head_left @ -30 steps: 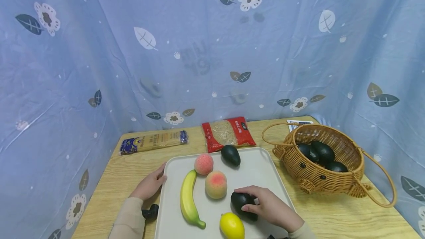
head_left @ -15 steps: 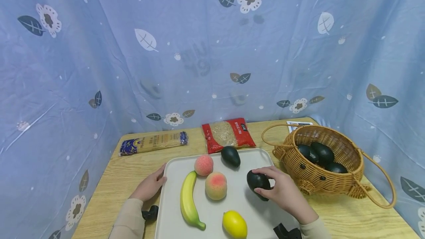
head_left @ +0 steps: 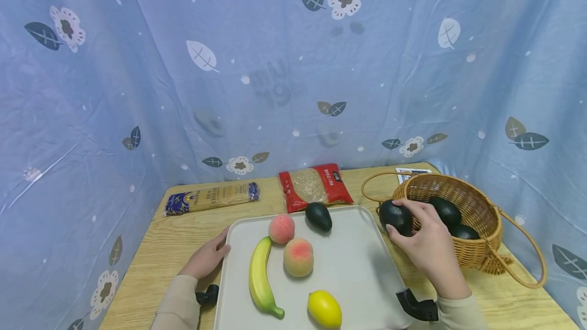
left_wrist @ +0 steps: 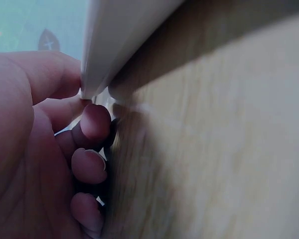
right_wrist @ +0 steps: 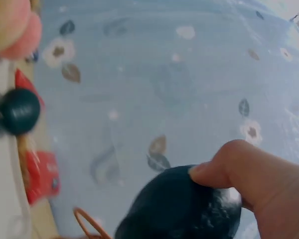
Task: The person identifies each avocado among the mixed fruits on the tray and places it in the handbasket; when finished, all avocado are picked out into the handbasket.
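My right hand [head_left: 428, 241] holds a dark green avocado [head_left: 395, 218] between thumb and fingers, raised at the left side of the wicker basket [head_left: 477, 253]. In the right wrist view, the thumb presses the held avocado [right_wrist: 184, 206]. More avocados [head_left: 446, 211] lie inside the basket. My left hand [head_left: 206, 257] grips the left edge of the white tray [head_left: 353, 269]; in the left wrist view, its fingers [left_wrist: 88, 166] curl beside the tray's rim [left_wrist: 114, 45]. On the tray lie a banana [head_left: 262, 279], a lemon [head_left: 324, 309], two peaches [head_left: 298, 257] and another avocado [head_left: 318, 217].
Behind the tray lie a red bag of noodles [head_left: 316, 186] and a long pack of dried noodles [head_left: 213, 197]. A card [head_left: 410, 172] sits behind the basket, whose handles [head_left: 527, 248] stick out. A floral curtain [head_left: 284, 65] encloses the wooden table [head_left: 151, 253].
My right hand has lifted the avocado off the tray and carried it right and away from me to the basket. The lemon has shifted slightly. My left hand stays at the tray's edge.
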`<state>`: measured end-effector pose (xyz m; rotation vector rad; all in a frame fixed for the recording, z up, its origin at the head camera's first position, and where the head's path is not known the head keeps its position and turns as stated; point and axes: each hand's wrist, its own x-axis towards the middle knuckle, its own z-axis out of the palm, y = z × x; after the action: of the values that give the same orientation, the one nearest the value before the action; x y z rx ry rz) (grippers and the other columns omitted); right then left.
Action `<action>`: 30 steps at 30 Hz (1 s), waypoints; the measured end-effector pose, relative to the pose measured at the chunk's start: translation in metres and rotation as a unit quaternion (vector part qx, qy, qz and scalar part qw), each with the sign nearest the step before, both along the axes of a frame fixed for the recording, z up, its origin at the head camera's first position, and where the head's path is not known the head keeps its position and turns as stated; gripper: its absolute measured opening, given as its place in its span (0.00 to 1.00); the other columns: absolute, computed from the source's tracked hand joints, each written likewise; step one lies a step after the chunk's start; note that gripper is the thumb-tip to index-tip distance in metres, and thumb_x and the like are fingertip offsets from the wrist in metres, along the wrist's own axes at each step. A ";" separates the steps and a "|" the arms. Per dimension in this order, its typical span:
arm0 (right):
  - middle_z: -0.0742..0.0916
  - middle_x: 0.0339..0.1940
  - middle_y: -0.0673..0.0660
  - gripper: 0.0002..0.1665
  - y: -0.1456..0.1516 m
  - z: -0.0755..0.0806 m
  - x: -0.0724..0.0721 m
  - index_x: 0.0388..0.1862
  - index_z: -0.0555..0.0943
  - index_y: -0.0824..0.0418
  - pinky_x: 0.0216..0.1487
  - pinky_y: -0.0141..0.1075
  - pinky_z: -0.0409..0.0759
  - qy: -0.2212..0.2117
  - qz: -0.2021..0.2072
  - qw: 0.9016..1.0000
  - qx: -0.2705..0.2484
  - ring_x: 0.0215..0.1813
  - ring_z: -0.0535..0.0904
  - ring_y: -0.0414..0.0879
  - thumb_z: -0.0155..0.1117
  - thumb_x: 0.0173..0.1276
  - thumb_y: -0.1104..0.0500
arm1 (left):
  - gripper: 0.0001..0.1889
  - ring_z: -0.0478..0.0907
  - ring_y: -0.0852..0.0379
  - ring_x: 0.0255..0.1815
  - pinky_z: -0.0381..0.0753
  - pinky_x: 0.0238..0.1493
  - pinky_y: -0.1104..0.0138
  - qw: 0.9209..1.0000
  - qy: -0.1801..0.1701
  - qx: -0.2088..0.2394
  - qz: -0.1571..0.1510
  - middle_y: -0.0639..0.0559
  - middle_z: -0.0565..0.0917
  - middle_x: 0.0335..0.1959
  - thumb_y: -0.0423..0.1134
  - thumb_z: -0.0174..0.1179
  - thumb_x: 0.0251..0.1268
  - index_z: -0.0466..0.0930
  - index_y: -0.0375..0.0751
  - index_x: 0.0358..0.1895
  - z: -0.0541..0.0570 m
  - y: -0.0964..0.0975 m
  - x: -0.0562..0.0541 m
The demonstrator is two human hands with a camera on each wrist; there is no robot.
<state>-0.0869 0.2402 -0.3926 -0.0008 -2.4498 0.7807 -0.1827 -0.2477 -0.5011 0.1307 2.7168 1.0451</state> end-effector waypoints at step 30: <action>0.71 0.68 0.73 0.34 0.060 0.002 -0.008 0.78 0.67 0.65 0.43 0.57 0.77 -0.013 -0.178 0.982 -0.064 0.56 0.77 0.69 0.63 0.78 0.59 | 0.33 0.68 0.29 0.74 0.65 0.71 0.33 1.000 0.001 -0.007 -0.001 0.32 0.69 0.76 0.45 0.52 0.85 0.54 0.44 0.85 -0.002 -0.001 -0.001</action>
<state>-0.0952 0.2999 -0.3911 -0.4871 -2.3245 0.7756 -0.1835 -0.2485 -0.5027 0.1313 2.7245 1.0271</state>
